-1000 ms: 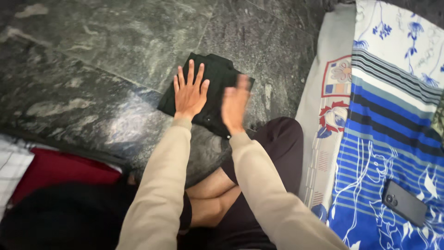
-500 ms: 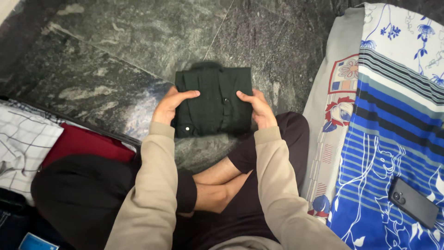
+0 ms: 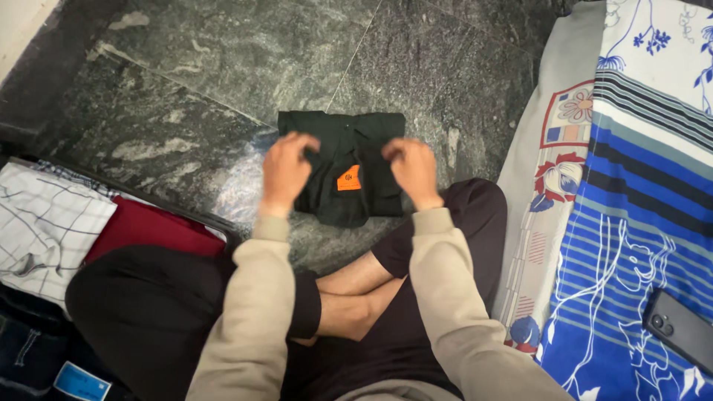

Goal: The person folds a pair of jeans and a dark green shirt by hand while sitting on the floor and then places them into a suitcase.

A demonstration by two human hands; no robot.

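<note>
- Left hand [image 3: 286,169]: fingers curled, gripping the left edge of the folded dark green shirt [image 3: 343,148];
- Right hand [image 3: 411,169]: fingers curled, gripping its right edge;
- Shirt: on dark stone floor [image 3: 223,67], orange label [image 3: 348,179] showing.

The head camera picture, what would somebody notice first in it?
Probably the two hands, the left hand and the right hand, gripping the sides of a folded dark green shirt on the dark stone floor; its small orange tag pops out. Next, the bright blue striped, flowered bedsheet on the right, with a dark phone lying on it.
</note>
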